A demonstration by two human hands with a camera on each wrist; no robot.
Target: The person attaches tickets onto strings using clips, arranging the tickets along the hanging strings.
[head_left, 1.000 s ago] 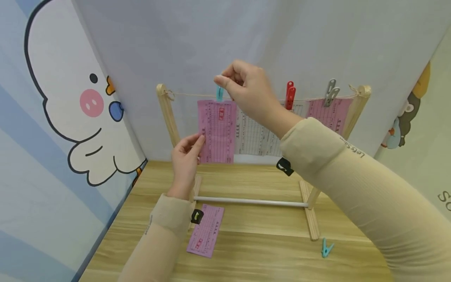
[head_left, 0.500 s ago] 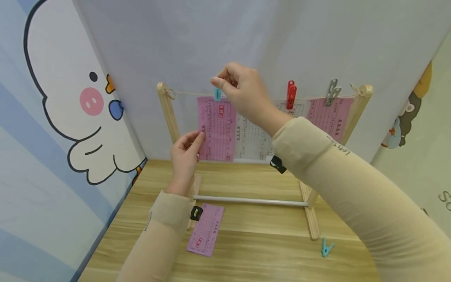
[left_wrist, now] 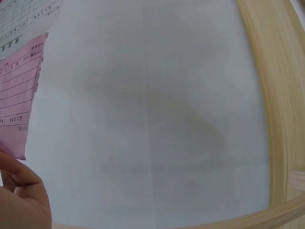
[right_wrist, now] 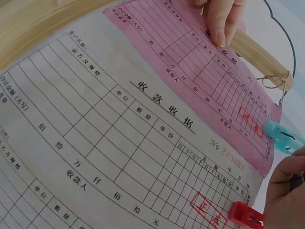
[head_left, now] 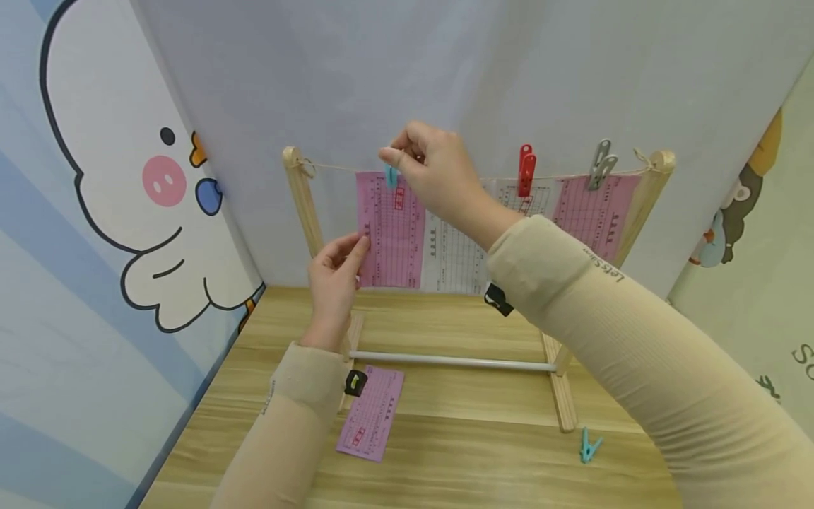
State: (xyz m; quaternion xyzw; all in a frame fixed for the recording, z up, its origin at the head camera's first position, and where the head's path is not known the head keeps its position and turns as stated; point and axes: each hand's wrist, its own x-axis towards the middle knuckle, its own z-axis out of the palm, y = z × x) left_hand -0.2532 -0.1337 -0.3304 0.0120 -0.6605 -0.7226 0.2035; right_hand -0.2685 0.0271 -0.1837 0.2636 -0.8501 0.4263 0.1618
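Right hand (head_left: 439, 177) lowered – pink gridded slip (head_left: 391, 230) pegged

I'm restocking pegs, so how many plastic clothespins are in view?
4: a teal clothespin pinched by the right hand on the string, a red one and a grey one clipped further right, another teal one on the wooden table.

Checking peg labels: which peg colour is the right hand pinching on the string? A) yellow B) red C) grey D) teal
D: the right hand pinches the teal peg at the top of the left pink slip; the red peg and grey peg hang untouched.
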